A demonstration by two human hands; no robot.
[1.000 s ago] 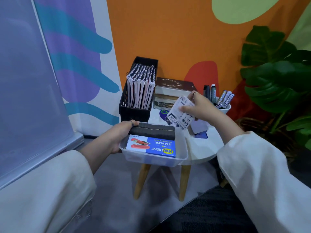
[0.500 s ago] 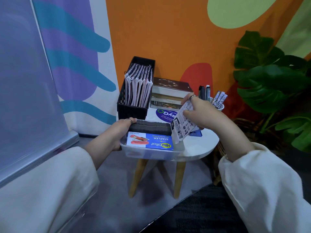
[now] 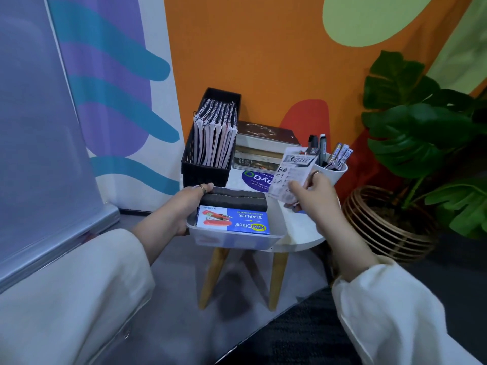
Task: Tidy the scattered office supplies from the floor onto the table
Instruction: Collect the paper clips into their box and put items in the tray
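Left hand [image 3: 188,206] clasped on the near-left rim of the clear tray [image 3: 237,239], grip full; tray overhanging the front edge of the white surface [image 3: 300,233], stapler box [image 3: 233,222] and black pad [image 3: 235,198] inside. Right hand [image 3: 311,198] pinching a printed card pack [image 3: 292,175] above the surface, right of the tray. Best to steady the tray, then lower the pack flat into it; long axis tilted, top toward the pen cup [image 3: 333,171].

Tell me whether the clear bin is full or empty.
Partly full: the bin holds a stapler box and a dark stack, with bare space at its right.
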